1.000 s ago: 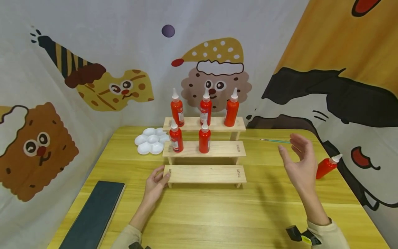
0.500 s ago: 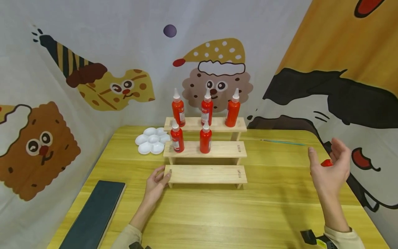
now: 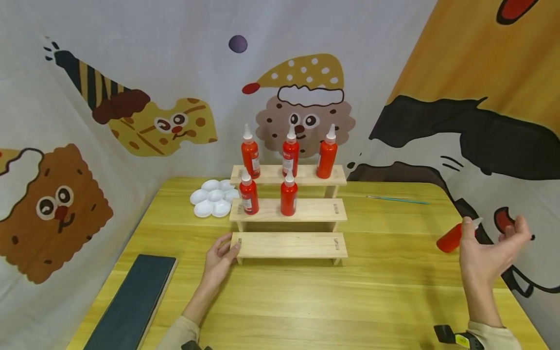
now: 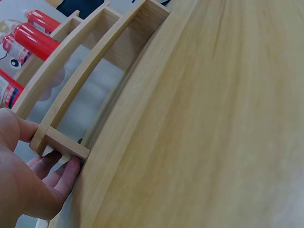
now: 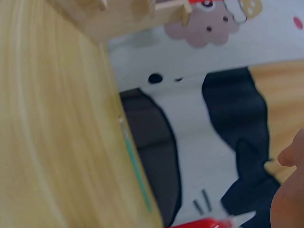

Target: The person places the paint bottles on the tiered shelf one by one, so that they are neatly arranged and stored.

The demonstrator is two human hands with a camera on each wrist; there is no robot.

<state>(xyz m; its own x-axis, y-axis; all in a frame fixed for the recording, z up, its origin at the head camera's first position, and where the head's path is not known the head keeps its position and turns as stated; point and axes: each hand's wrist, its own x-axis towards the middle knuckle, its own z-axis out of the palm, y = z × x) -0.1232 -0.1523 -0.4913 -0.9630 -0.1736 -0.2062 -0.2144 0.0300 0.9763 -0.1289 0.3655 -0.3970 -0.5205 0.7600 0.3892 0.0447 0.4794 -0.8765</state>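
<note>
My left hand [image 3: 220, 253] grips the left end of the lowest step of a three-step wooden display rack [image 3: 288, 243], thumb over the top edge and fingers curled at the end support [image 4: 66, 143]. My right hand [image 3: 487, 257] is open, thumb and fingers spread apart, beside a red squeeze bottle [image 3: 449, 240] with a white nozzle. The thumb overlaps that bottle in the head view, and its nozzle [image 5: 244, 218] points away from the tabletop in the right wrist view. Three similar bottles stand on the top step, including one bottle [image 3: 327, 158]; two more, including a bottle [image 3: 288, 198], occupy the middle step.
Left of the rack lies a white flower-shaped paint palette [image 3: 215, 195]. A thin turquoise paintbrush [image 3: 400, 200] lies at the back right of the wooden table [image 3: 280, 301]. Along the left edge rests a long dark board [image 3: 131, 301]. A printed curtain [image 3: 183, 58] hangs behind.
My right hand has moved right and nearer, first passing in front of the red bottle, now beside it. My left hand and the rack stay in place.
</note>
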